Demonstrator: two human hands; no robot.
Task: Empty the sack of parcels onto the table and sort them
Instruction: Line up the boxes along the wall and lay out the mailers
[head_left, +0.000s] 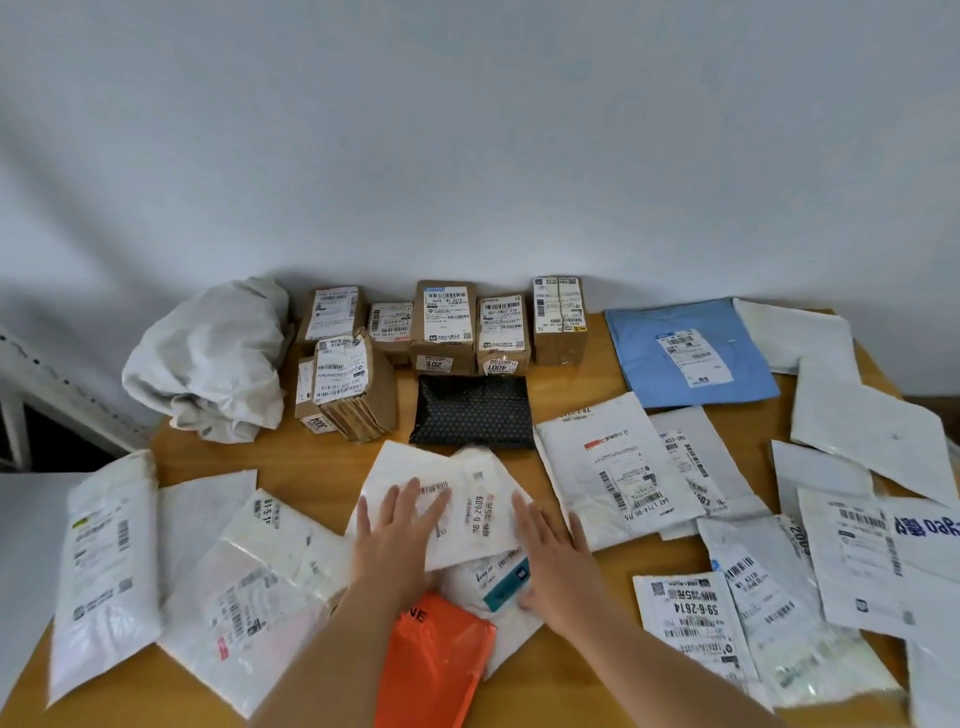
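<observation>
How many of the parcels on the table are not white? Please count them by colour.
Brown cardboard boxes: 7 (one at the left is half hidden)
Blue mailer bag: 1
Black dotted mailer bag: 1
Orange mailer bag: 1
Total: 10

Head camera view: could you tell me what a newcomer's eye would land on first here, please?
Probably the orange mailer at the near edge, the one bright thing among white bags. Just above it, the left hand and right hand lie flat on a white parcel at the centre. Behind, brown boxes line the wall, with the crumpled sack at their left.
</observation>
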